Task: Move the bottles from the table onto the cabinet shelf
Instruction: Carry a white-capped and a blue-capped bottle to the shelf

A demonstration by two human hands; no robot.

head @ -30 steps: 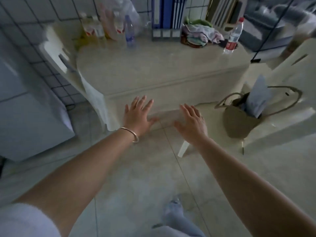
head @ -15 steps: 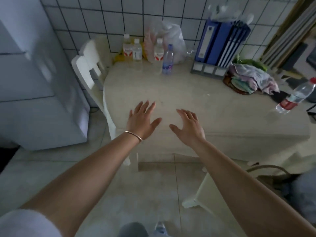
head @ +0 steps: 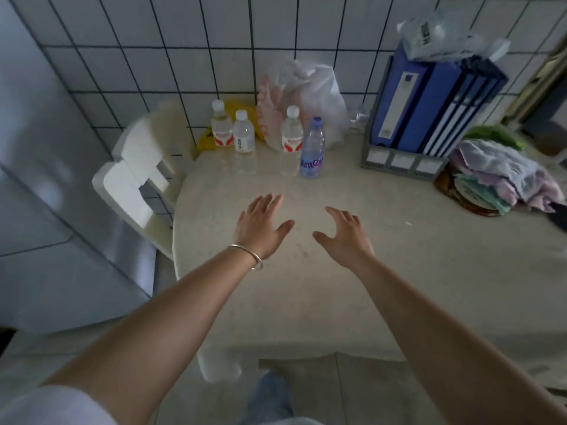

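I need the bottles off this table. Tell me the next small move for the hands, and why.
Probably reach the right hand forward to the blue-tinted bottle. Both hands are open and empty above the table, the left hand too, and that bottle stands nearest, at the front of the four upright bottles by the tiled wall.

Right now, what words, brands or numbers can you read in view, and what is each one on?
"ame": a partial white word on the purple label of the blue-capped bottle; the rest is cut off.
Red-and-white labels on two clear bottles: blurred.
White label on the third clear bottle: too small.
Blue binder spine label: unreadable.
Plastic bag dark print: blurred.
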